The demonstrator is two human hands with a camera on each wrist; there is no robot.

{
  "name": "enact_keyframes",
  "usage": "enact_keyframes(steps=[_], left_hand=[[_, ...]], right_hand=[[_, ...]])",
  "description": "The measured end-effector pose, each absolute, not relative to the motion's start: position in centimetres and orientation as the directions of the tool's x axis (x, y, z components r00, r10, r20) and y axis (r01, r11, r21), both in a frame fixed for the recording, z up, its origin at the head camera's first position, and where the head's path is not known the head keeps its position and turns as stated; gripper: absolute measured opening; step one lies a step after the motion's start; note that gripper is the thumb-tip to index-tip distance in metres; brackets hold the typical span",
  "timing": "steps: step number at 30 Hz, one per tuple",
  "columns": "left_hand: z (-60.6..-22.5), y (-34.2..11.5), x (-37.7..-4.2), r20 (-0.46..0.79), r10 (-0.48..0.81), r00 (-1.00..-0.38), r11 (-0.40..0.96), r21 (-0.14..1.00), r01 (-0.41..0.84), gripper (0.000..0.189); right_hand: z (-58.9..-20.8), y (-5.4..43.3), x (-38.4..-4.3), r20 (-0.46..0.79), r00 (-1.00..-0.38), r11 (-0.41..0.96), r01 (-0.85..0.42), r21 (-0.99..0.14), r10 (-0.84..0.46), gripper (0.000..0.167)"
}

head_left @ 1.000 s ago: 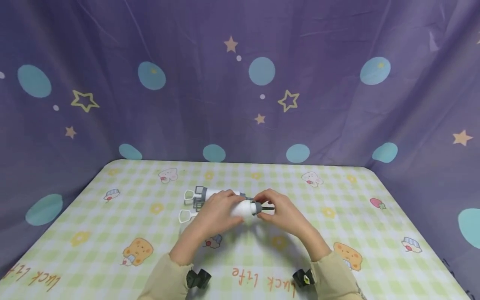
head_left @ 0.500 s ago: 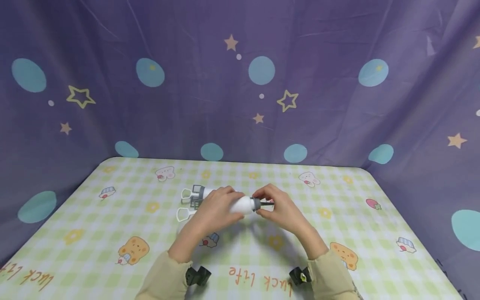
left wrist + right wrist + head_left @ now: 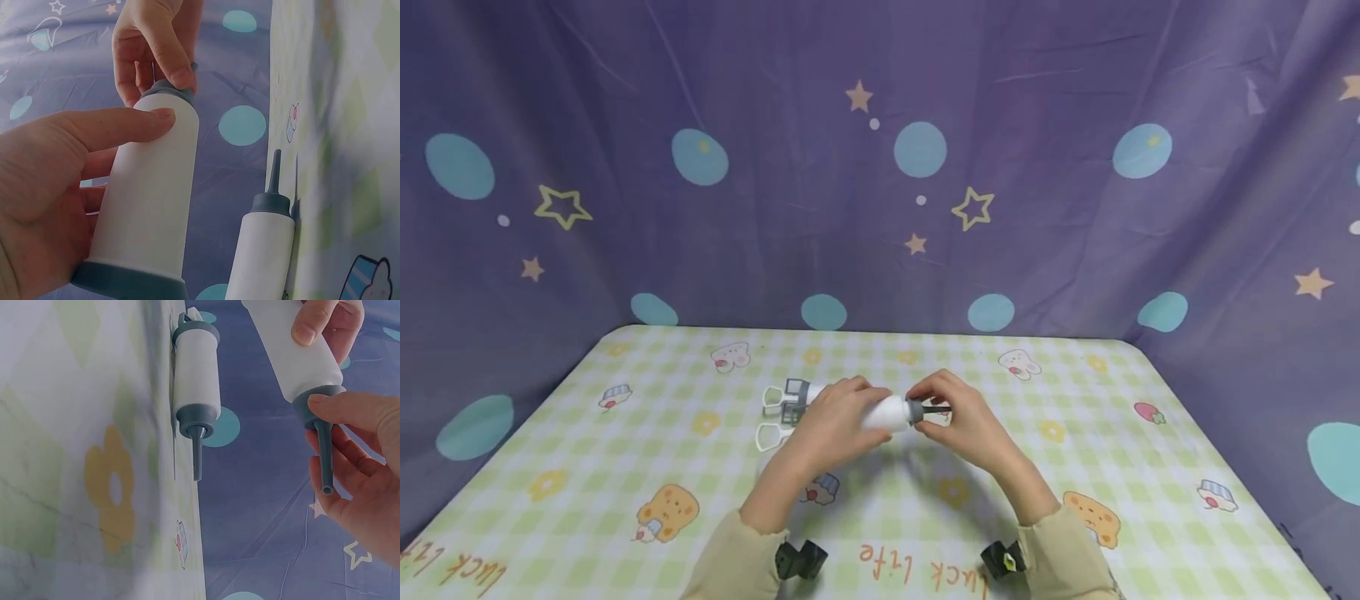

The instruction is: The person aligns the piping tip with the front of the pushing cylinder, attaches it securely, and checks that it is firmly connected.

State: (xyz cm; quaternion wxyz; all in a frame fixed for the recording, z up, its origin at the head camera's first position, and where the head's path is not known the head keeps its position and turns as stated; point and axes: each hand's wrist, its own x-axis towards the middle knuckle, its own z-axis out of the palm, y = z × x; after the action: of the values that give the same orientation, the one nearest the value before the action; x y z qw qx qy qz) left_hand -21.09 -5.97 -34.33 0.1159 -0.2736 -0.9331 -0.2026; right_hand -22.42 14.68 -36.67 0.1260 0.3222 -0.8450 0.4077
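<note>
My left hand (image 3: 842, 421) grips the white barrel (image 3: 150, 187) of a large plastic syringe, its thumb lying along the barrel near the front. At the barrel's front end is a grey cap (image 3: 304, 411) with a long thin grey nozzle (image 3: 325, 456). My right hand (image 3: 966, 421) pinches this cap between thumb and fingers, the nozzle reaching past the fingers. A white loop handle (image 3: 769, 437) shows at the syringe's back end, left of my left hand; the part between is hidden by the hand.
A second white syringe (image 3: 198, 375) of the same sort lies on the checked table cloth (image 3: 700, 558) just beyond the held one, its nozzle pointing right. In the head view my left hand covers much of it. A purple curtain (image 3: 1045, 250) hangs behind the table.
One second ago a narrow white neck showed between barrel and grey cap; now the cap sits right against the barrel. Both hands stay in nearly the same place while the head view shifts slightly.
</note>
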Motion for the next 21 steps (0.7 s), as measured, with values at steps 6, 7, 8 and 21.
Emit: enact_keyframes(steps=[6, 7, 8, 21], left_hand=[[-34.34, -5.92, -20.98, 0.349, 0.476, -0.807, 0.772, 0.274, 0.573, 0.043], [-34.32, -5.89, -20.98, 0.351, 0.478, -0.805, 0.772, 0.268, 0.576, 0.044], [-34.30, -5.86, -21.02, 0.353, 0.481, -0.802, 0.770, 0.267, 0.579, 0.044], [-33.89, -5.74, -21.07, 0.344, 0.478, -0.808, 0.781, 0.255, 0.570, 0.045]], right_hand=[[-36.51, 14.81, -22.41, 0.469, -0.756, 0.427, -0.649, -0.630, -0.457, 0.033], [-36.52, 14.85, -22.45, 0.465, -0.758, 0.423, -0.646, -0.635, -0.459, 0.033], [-36.52, 14.90, -22.51, 0.463, -0.758, 0.418, -0.644, -0.640, -0.459, 0.033], [-36.33, 15.31, -22.57, 0.383, -0.813, 0.412, -0.560, -0.719, -0.437, 0.029]])
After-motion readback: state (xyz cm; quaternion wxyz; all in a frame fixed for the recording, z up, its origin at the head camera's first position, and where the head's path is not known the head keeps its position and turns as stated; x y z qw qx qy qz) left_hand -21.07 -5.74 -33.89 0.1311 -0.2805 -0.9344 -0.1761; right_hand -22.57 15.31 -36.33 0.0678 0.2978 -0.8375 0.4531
